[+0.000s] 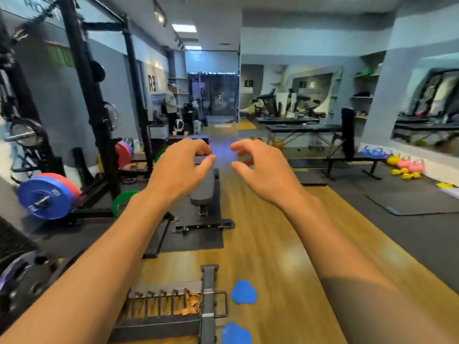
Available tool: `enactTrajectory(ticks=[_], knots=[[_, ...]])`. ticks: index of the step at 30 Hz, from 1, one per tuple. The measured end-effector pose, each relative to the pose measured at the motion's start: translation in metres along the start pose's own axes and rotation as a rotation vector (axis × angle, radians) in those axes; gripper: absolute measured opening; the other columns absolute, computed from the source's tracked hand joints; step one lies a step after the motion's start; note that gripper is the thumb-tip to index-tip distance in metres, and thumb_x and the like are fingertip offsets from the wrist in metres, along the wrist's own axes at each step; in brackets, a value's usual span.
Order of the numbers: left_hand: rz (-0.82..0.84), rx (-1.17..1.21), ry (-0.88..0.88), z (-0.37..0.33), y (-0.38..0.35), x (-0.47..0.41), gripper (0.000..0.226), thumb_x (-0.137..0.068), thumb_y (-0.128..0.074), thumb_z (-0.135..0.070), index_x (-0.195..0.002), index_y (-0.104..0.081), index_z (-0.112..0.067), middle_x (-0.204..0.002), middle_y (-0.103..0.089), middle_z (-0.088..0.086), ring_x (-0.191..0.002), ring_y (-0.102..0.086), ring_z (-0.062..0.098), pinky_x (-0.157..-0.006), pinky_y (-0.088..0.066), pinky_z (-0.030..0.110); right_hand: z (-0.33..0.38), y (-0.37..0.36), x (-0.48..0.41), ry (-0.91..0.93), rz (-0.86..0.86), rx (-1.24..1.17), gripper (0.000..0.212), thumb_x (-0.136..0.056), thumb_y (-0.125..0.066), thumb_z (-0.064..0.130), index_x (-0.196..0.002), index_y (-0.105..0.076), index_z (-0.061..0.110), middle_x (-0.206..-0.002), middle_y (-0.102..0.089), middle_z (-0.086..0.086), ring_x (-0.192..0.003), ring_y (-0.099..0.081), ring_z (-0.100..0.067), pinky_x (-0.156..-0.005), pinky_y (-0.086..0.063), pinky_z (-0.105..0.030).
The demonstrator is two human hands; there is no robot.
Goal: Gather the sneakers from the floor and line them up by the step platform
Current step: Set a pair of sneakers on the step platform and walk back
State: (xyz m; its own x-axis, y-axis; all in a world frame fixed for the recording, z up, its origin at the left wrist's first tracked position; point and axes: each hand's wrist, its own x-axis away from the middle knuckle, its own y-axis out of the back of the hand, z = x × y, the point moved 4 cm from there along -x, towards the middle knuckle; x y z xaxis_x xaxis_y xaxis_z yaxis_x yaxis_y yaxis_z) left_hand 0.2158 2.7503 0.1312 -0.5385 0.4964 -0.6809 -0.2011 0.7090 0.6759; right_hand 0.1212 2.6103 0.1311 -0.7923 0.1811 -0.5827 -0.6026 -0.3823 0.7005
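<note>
Both bare arms reach straight ahead toward 12 o'clock, side by side above the wooden floor (273, 244). The left hand (178, 167) and the right hand (263, 170) hang palm-down with fingers loosely curled and thumbs apart from them. Each grip is slack and holds nothing, and the two hands do not touch.

The sneakers cannot be picked out with any certainty, because the view is smeared. The only candidates are two small orange things (256, 139) on the floor at 12 o'clock, beyond the right hand's fingertips, and they are too small to tell. A low dark block (196, 138) lies beyond the left hand; whether it is the step platform cannot be told.

Below the left hand a grey weight bench (202, 187) stands on a black mat (193, 234), running toward 12 o'clock. At 9 o'clock a black squat rack (94, 108) rises, with a blue plate (46, 201) on a bar at 8 o'clock and a green plate (121, 202) on edge near the rack's foot. At 6 o'clock a metal plate rack (161, 306) lies on the floor, with two blue patches (243, 292) just to its right. At 2 o'clock coloured kettlebells (407, 165) — yellow, pink, blue — sit by the wall under a mirror (427, 103). Dark treatment tables (303, 127) stand at 1 o'clock, and a person (171, 105) stands well off at 11 o'clock.
</note>
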Motion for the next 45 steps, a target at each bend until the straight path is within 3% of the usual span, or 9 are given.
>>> enactTrajectory(ticks=[3,7,10,13,17,21,25,30,45], knots=[[0.035,0.105,-0.065,-0.068,-0.067,-0.037,0.020,-0.091,-0.058,-0.034,-0.104,-0.067,-0.020,-0.103,-0.066,0.001,-0.095,-0.060,0.018,-0.086,-0.048,0.037,-0.078,0.059,0.016,-0.097,-0.051,0.093,0.034,-0.092,-0.059,0.024,-0.126,-0.057,0.021,-0.119,-0.061,0.000,-0.106,-0.058,-0.017,-0.093,-0.048,-0.040],[0.061,0.218,-0.187,-0.156,-0.149,-0.081,0.017,-0.092,-0.058,-0.033,-0.102,-0.067,-0.022,-0.097,-0.061,-0.007,-0.086,-0.052,0.007,-0.076,-0.041,0.027,-0.171,0.130,0.040,-0.253,-0.106,0.193,0.036,-0.092,-0.060,0.027,-0.127,-0.056,0.024,-0.120,-0.061,0.001,-0.107,-0.058,-0.016,-0.093,-0.047,-0.042],[0.120,0.297,-0.254,-0.210,-0.210,-0.112,0.018,-0.092,-0.056,-0.034,-0.103,-0.066,-0.024,-0.103,-0.065,-0.005,-0.093,-0.057,0.010,-0.083,-0.047,0.034,-0.238,0.174,0.055,-0.362,-0.161,0.236,0.035,-0.092,-0.060,0.027,-0.126,-0.056,0.025,-0.120,-0.061,0.003,-0.106,-0.058,-0.015,-0.092,-0.048,-0.042],[0.182,0.355,-0.309,-0.254,-0.270,-0.142,0.020,-0.092,-0.056,-0.035,-0.105,-0.066,-0.024,-0.104,-0.065,-0.002,-0.100,-0.059,0.015,-0.087,-0.049,0.040,-0.301,0.205,0.063,-0.450,-0.221,0.261,0.034,-0.092,-0.060,0.027,-0.127,-0.056,0.027,-0.119,-0.061,0.005,-0.103,-0.058,-0.013,-0.091,-0.049,-0.038],[0.214,0.418,-0.381,-0.298,-0.347,-0.190,0.017,-0.091,-0.058,-0.034,-0.103,-0.066,-0.024,-0.100,-0.065,-0.003,-0.096,-0.059,0.015,-0.085,-0.049,0.037,-0.381,0.232,0.057,-0.536,-0.252,0.313,0.035,-0.092,-0.061,0.027,-0.126,-0.056,0.028,-0.118,-0.061,0.007,-0.094,-0.058,-0.008,-0.083,-0.047,-0.028],[0.277,0.516,-0.457,-0.353,-0.425,-0.249,0.018,-0.091,-0.058,-0.037,-0.103,-0.065,-0.026,-0.100,-0.063,-0.004,-0.094,-0.058,0.014,-0.083,-0.050,0.038,-0.458,0.268,0.043,-0.624,-0.316,0.386,0.035,-0.091,-0.061,0.028,-0.125,-0.057,0.027,-0.114,-0.062,0.007,-0.089,-0.059,-0.010,-0.082,-0.047,-0.029],[0.332,0.615,-0.557,-0.423,-0.500,-0.304,0.018,-0.090,-0.058,-0.036,-0.103,-0.066,-0.026,-0.102,-0.064,-0.005,-0.096,-0.058,0.014,-0.087,-0.051,0.041,-0.536,0.313,0.038,-0.747,-0.370,0.476,0.033,-0.090,-0.061,0.027,-0.123,-0.059,0.026,-0.115,-0.063,0.003,-0.098,-0.061,-0.016,-0.086,-0.049,-0.033],[0.430,0.718,-0.636,-0.517,-0.605,-0.346,0.015,-0.090,-0.058,-0.035,-0.101,-0.066,-0.027,-0.107,-0.066,-0.006,-0.103,-0.058,0.016,-0.089,-0.050,0.041,-0.638,0.370,0.058,-0.893,-0.449,0.552,0.034,-0.090,-0.060,0.026,-0.124,-0.059,0.026,-0.111,-0.062,0.005,-0.096,-0.059,-0.013,-0.083,-0.046,-0.029],[0.516,0.766,-0.678,-0.749,-0.893,-0.507,0.017,-0.092,-0.056,-0.035,-0.105,-0.064,-0.028,-0.109,-0.064,-0.003,-0.100,-0.057,0.014,-0.085,-0.050,0.037,-0.988,0.533,0.032,-1.014,-0.442,0.556,0.032,-0.092,-0.058,0.024,-0.124,-0.059,0.023,-0.114,-0.063,0.002,-0.100,-0.060,-0.016,-0.090,-0.049,-0.040]])
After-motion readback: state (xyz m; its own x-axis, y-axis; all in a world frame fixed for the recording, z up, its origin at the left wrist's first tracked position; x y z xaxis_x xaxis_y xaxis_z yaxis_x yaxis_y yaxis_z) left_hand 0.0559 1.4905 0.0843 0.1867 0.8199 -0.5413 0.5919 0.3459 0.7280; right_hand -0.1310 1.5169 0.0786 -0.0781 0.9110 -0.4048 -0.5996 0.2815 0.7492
